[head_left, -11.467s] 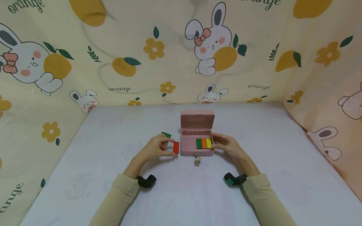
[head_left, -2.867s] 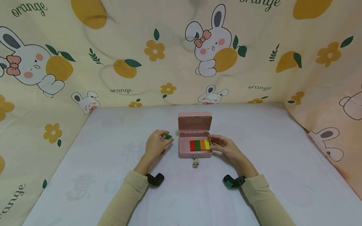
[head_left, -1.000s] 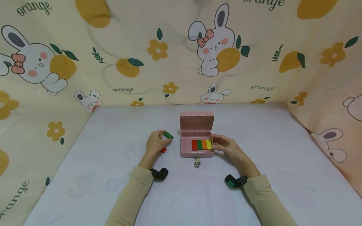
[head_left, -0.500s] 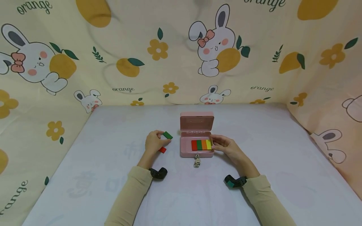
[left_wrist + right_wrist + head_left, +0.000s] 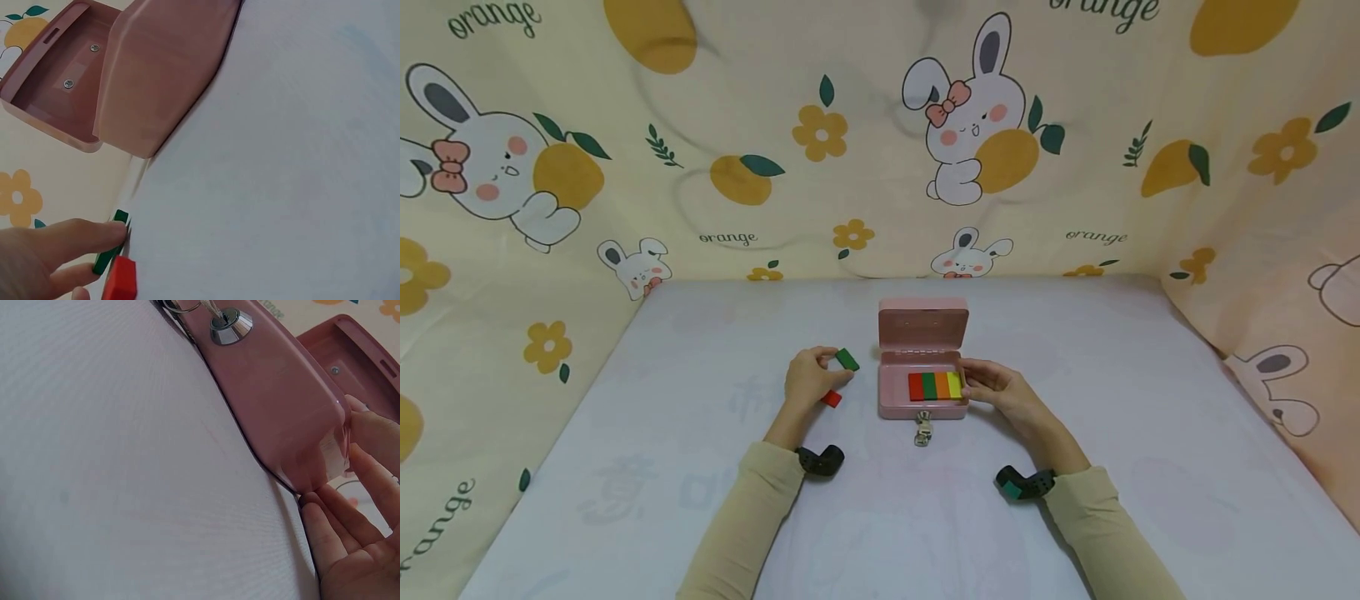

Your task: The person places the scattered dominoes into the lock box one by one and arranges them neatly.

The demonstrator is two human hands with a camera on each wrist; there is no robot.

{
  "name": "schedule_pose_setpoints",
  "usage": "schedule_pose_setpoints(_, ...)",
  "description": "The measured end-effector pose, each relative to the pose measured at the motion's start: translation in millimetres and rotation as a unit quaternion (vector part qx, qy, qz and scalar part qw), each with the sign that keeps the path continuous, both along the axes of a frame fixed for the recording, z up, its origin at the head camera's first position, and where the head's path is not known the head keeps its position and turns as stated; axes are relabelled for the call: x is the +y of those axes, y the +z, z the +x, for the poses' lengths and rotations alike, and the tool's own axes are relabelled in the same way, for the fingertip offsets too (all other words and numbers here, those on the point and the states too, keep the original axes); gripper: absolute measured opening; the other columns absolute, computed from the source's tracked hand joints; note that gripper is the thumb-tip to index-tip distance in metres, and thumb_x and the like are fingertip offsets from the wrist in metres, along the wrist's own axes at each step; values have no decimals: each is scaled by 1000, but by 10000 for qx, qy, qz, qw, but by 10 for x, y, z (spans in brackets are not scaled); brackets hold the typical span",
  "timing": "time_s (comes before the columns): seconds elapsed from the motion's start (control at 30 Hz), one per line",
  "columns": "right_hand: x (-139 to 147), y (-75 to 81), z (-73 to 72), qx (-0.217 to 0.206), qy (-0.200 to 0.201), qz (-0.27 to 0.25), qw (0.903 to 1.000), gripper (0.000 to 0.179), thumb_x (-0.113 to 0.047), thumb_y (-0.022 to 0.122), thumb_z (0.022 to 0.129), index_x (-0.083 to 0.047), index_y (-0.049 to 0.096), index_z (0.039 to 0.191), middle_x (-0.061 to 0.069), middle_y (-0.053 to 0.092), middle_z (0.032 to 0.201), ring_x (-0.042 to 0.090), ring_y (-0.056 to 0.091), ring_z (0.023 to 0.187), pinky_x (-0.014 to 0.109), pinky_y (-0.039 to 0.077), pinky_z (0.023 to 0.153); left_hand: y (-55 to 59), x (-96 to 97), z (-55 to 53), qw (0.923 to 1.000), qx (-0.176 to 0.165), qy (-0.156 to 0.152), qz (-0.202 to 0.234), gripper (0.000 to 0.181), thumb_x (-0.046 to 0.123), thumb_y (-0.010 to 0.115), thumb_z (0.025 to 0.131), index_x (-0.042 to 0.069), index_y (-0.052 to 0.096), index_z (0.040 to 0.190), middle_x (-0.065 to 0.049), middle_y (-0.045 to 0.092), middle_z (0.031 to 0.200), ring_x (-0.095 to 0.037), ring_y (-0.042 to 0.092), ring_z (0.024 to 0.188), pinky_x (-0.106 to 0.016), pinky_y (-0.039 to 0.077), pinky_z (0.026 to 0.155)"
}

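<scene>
My left hand [image 5: 808,377] is left of the box with fingers curled, index finger and thumb at a green block [image 5: 847,359]. In the left wrist view a fingertip overlaps the middle of that green block [image 5: 107,255]. A red block [image 5: 831,399] lies just below the thumb, on the table. The pink metal box [image 5: 891,410] stands lid up, with a row of red, green, orange and yellow blocks [image 5: 935,386] at its right end. My right hand [image 5: 1003,387] grips the right end of the box, fingers around its corner in the right wrist view.
A lock with keys [image 5: 923,429] hangs at the front of the box. The raised lid [image 5: 922,327] leans back behind it. A white cloth covers the table [image 5: 895,517]; a printed curtain [image 5: 850,192] stands behind.
A red block, held by my left hand 11.5 seconds ago, now lies at the row's left end in the box. That hand has moved to the green block, which has turned slightly. Right hand stays.
</scene>
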State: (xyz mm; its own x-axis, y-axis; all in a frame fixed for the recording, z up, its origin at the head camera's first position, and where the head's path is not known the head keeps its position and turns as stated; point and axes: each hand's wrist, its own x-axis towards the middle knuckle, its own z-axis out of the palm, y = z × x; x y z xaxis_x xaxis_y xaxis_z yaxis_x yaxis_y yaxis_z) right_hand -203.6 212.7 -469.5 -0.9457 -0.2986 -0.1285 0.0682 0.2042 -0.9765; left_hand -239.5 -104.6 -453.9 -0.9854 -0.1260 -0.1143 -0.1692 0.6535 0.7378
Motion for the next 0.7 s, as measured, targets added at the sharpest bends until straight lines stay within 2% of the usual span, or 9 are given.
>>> schedule_pose_setpoints(0.17, -1, 3, 4, -12, -1, -25, 10000, 56, -14, 64, 92, -2, 43, 142, 20, 40, 152, 36, 40, 139, 7, 44, 94, 13, -6, 3, 9999, -28, -61, 128, 49, 23, 81, 75, 10, 67, 120, 1, 41, 72, -13, 39, 67, -25, 28, 58)
schedule_pose_setpoints(0.4, -3, 2, 1, -22, -12, -46, 10000, 56, -14, 64, 92, -2, 43, 142, 20, 39, 152, 33, 42, 138, 8, 44, 94, 40, -2, 13, 9998, -104, -153, 114, 49, 24, 80, 76, 13, 66, 122, -3, 51, 84, -15, 45, 75, -24, 32, 61)
schedule_pose_setpoints(0.7, 4, -11, -7, -26, -25, -45, 10000, 57, -17, 66, 91, -3, 44, 142, 19, 40, 151, 29, 43, 138, 10, 44, 96, 56, 20, 15, 9989, 152, -430, 67, 49, 21, 82, 74, 12, 68, 120, -1, 49, 79, -13, 41, 68, -23, 30, 57)
